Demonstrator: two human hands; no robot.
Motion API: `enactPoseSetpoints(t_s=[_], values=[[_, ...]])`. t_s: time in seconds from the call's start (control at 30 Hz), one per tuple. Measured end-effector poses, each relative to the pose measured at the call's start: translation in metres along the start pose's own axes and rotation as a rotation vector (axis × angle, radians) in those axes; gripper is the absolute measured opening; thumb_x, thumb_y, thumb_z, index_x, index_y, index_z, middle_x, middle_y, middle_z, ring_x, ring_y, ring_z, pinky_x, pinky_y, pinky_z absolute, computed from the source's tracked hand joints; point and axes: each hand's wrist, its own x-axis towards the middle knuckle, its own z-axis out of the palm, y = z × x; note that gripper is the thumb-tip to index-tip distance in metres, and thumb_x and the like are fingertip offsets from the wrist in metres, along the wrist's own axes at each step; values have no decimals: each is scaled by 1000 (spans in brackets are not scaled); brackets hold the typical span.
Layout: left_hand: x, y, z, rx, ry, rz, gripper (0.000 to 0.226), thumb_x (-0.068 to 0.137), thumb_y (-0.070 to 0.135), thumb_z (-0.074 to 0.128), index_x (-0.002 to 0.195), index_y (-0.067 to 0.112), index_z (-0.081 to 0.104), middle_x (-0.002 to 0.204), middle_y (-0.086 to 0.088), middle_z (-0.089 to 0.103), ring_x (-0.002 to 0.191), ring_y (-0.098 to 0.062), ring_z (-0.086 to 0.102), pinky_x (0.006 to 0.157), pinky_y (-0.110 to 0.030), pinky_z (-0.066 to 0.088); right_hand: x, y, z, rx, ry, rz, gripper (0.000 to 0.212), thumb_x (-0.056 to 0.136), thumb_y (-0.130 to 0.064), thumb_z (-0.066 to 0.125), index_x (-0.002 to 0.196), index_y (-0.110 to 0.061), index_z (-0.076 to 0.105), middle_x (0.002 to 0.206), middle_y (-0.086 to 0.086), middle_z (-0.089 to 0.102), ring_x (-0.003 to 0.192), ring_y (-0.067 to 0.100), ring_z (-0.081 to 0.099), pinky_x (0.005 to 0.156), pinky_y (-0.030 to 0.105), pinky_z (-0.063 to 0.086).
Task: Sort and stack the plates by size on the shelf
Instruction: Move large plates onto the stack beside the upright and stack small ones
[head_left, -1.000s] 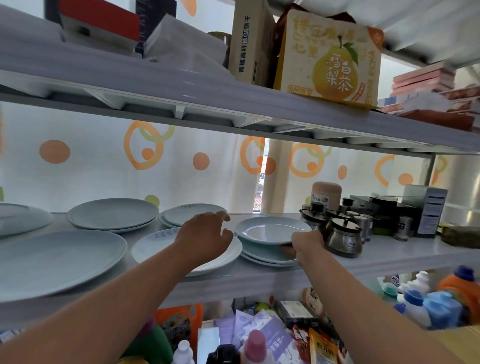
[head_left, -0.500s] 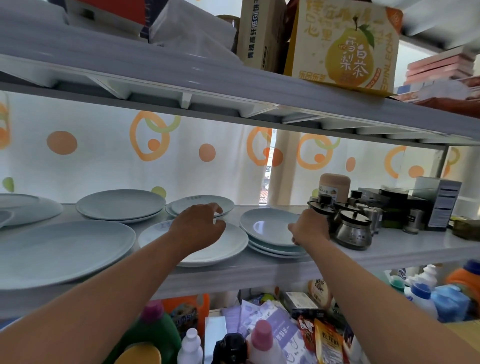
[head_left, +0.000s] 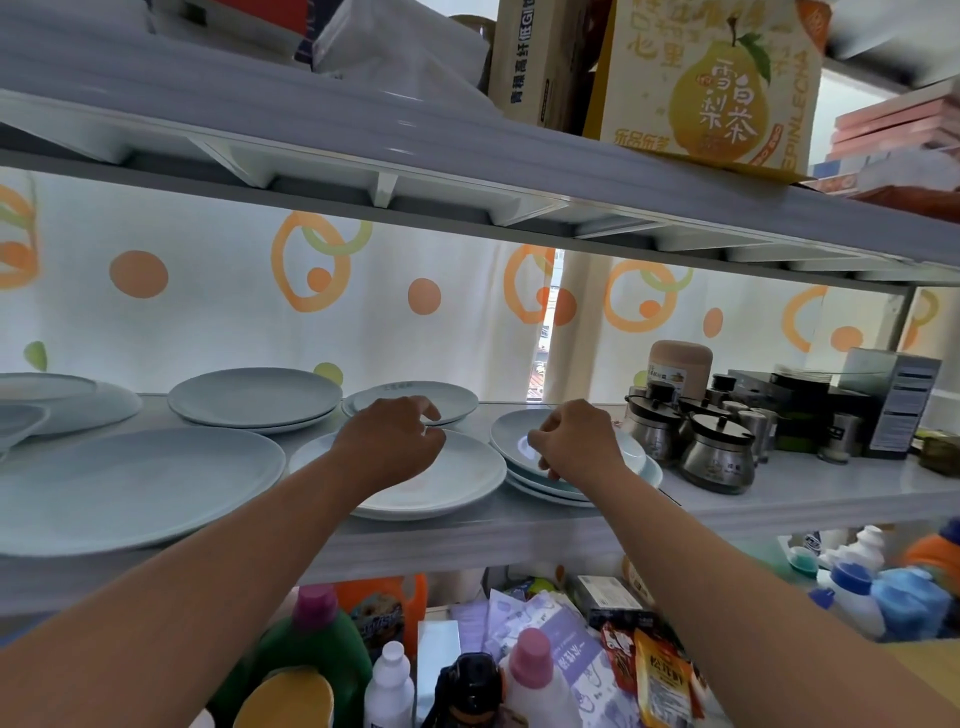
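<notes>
Pale plates lie on the middle shelf (head_left: 810, 493). My left hand (head_left: 387, 441) hovers over a white medium plate (head_left: 462, 480), its curled fingers at the front rim of a small back plate (head_left: 454, 399); a grip is not visible. My right hand (head_left: 574, 441) hangs with loosely curled fingers above a stack of small bluish plates (head_left: 506, 436), holding nothing. A large plate (head_left: 130, 483) sits front left, a two-plate stack (head_left: 254, 397) behind it, and more plates (head_left: 78, 405) at the far left.
Lidded metal jars (head_left: 717, 457), a tan canister (head_left: 680, 364) and dark boxes (head_left: 893, 400) crowd the shelf right of the plates. The upper shelf (head_left: 467, 156) hangs low overhead with cartons on it. Bottles and packets (head_left: 535, 670) fill the space below.
My right hand left the right edge of the small stack, rose, and now hangs over its top plate. My left hand has crept toward the small back plate. The camera moved closer.
</notes>
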Motion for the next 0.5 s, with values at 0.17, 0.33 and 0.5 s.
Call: enactPoseSetpoints(t_s=[0.17,0.33,0.5], values=[[-6,-9,-9,6,13,-32,32,88,29,49,117,21,61,118,-3,68,109,-22,60,94,-32,45,-20,-27,3,97,-172,23,20,83,-15,57,79,2,66,71,20,73,44,19,60,40,18,46],[-13,-24,-19,27,17,-87,32,89,30,49,115,20,62,121,-5,66,110,-24,59,94,-34,46,-37,-33,17,299,-389,178,27,88,-15,55,103,7,53,68,25,65,44,25,61,43,29,55],[-22,-37,-26,24,28,-131,30,88,31,49,112,21,64,120,-6,67,110,-25,60,93,-34,46,-44,-34,38,670,-488,370,28,86,1,54,113,-1,47,92,26,60,55,29,66,54,36,60]])
